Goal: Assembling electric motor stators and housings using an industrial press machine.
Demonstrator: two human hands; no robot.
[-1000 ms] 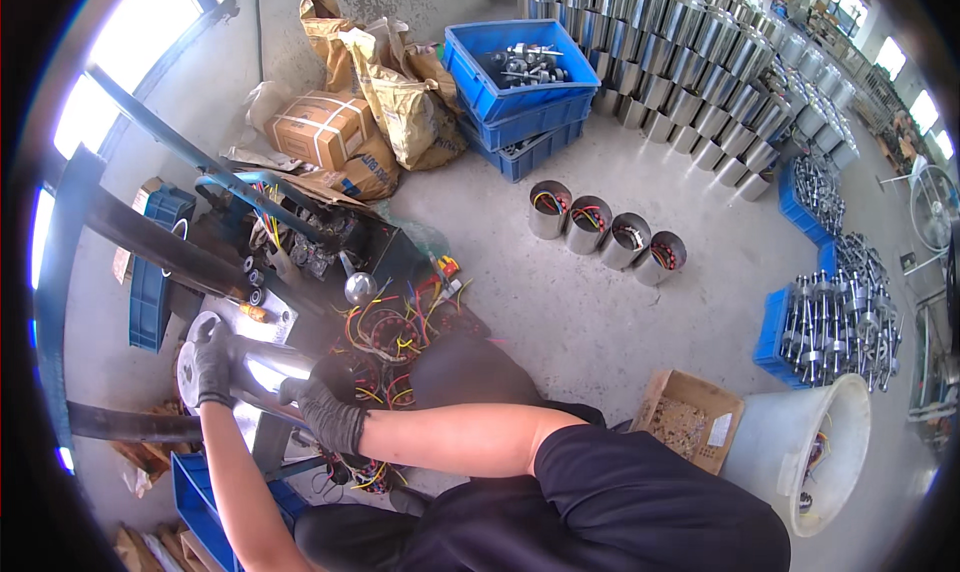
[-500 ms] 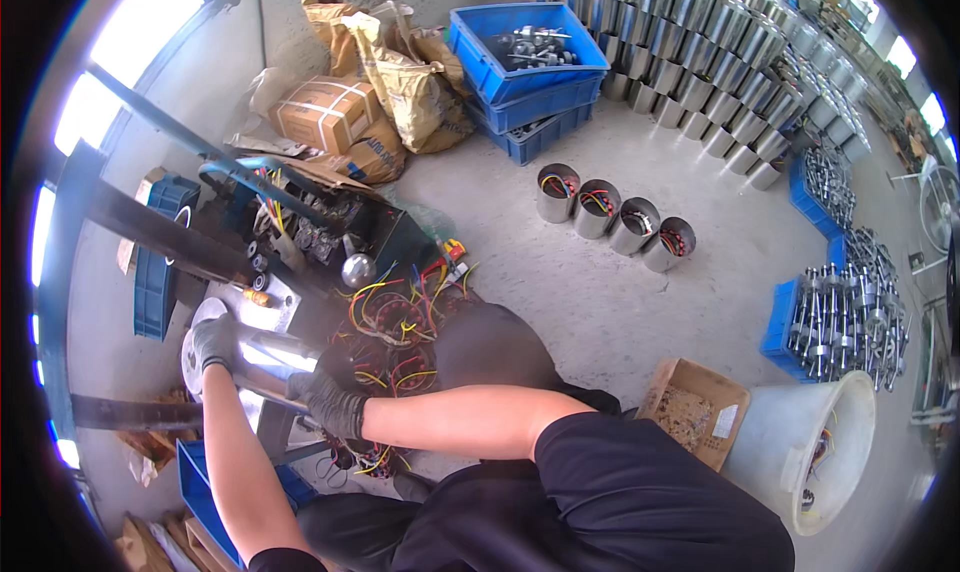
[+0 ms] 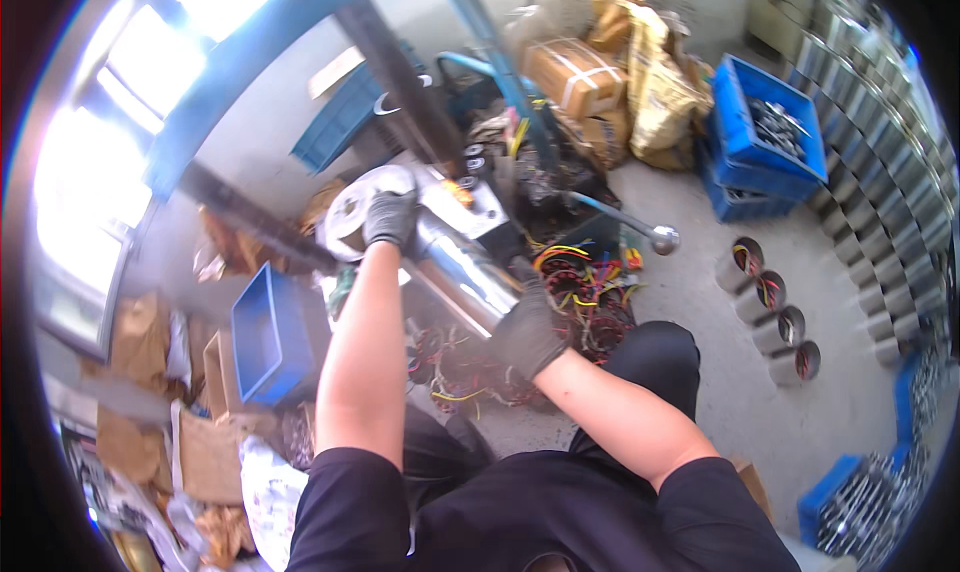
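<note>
Both hands are apart from each other, one toward each end of a shiny, silver, round metal cylinder (image 3: pixel 468 272). It lies slantwise in front of the body, its far left end beside a flat, pale grey, round metal disc (image 3: pixel 350 219).

Left hand (image 3: pixel 391 218), in a dark grey knit glove, is closed over that far end, at the disc's edge; cannot tell whether the fingers grip disc, cylinder or both. Right hand (image 3: pixel 528 338), gloved alike, is at the near right end, blurred; its palm appears to be against the cylinder, finger closure unclear.

Hazards, as judged: polished metal under knit gloves may slip; if the right hand loosens, the near end could drop onto the dark red ring-shaped coils with yellow and red wires (image 3: pixel 585 290) just beneath and beside it, nicking insulation or snagging leads. An uneven lift could tilt the cylinder and pinch left fingers against the disc.

A swing far and left could knock the dark round steel column (image 3: pixel 400 87). The grey metal lever with a ball end (image 3: pixel 664 239) juts out to the right; a wide right elbow might catch it. Small orange-yellow object (image 3: pixel 458 193) near the cylinder could be knocked loose.
</note>
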